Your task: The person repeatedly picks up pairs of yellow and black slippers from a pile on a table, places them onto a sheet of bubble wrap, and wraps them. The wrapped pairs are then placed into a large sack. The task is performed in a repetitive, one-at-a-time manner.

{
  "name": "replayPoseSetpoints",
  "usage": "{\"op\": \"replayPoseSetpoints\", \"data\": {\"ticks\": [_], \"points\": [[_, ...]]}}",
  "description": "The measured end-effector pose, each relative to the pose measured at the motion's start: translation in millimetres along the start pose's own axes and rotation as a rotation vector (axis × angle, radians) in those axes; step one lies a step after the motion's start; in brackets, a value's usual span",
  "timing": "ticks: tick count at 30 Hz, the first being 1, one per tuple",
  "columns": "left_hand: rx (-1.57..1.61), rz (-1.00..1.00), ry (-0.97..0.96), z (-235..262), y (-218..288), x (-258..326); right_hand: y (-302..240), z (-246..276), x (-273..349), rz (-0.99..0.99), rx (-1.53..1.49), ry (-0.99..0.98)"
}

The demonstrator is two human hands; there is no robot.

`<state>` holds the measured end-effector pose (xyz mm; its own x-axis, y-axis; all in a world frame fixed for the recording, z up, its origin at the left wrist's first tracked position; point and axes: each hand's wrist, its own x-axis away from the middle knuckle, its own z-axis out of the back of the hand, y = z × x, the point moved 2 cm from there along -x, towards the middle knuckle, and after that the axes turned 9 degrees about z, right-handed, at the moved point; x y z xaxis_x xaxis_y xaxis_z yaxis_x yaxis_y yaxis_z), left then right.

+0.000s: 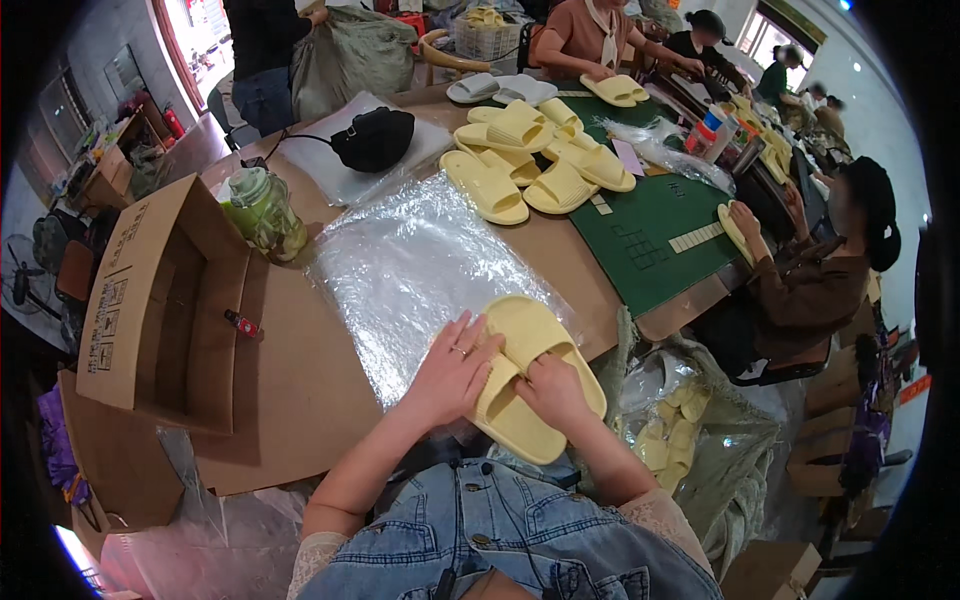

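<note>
Your two hands are on a pair of yellow slippers [530, 375] stacked together, and that pair sits at the near edge of the table [300, 380], right in front of you. I'll place everything else from that pair.

Your left hand [452, 372] lies flat on the left side of the slippers, fingers spread wide and pressing down — it isn't wrapped around anything. A ring shows on one finger. Your right hand [553, 392] is on the near middle of the pair, fingers curled over the strap, so it has the firmer hold. How tight that hold is, I can't tell.

The slippers run long from near you, at the heel end, up and to the left toward the toe end. Both hands sit near the heel half, and the right hand is nearer the middle line. The toe end pokes out past your fingers, away from you.

Under and beyond the slippers lies a clear plastic bag [410, 260], shiny and flat, spreading away from the toe end. To the left of the pair stands an open cardboard box [160, 300]. Further off past the bag is a pile of more yellow slippers [530, 160] beside a green mat [650, 235]. Other people sit along the far and right sides of the table, working with their own slippers.
</note>
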<state>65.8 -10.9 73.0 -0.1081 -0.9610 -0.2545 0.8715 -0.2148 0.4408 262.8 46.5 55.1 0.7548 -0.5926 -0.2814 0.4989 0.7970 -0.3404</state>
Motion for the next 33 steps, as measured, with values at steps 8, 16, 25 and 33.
{"op": "replayPoseSetpoints", "data": {"ticks": [8,16,25,33], "points": [[0.202,-0.136,-0.020,17.7,31.5,7.2,13.8,-43.5,-53.0,-0.046,-0.139,-0.005],[0.217,-0.162,-0.071,20.5,34.1,15.4,15.3,-71.1,-135.9,-0.222,-0.087,0.067],[0.370,-0.065,-0.311,41.4,4.5,16.1,5.9,-54.0,-94.3,0.073,-0.091,0.301],[0.125,0.304,0.259,24.6,-83.4,-0.3,-12.6,14.4,33.0,0.219,-0.454,0.253]]}}
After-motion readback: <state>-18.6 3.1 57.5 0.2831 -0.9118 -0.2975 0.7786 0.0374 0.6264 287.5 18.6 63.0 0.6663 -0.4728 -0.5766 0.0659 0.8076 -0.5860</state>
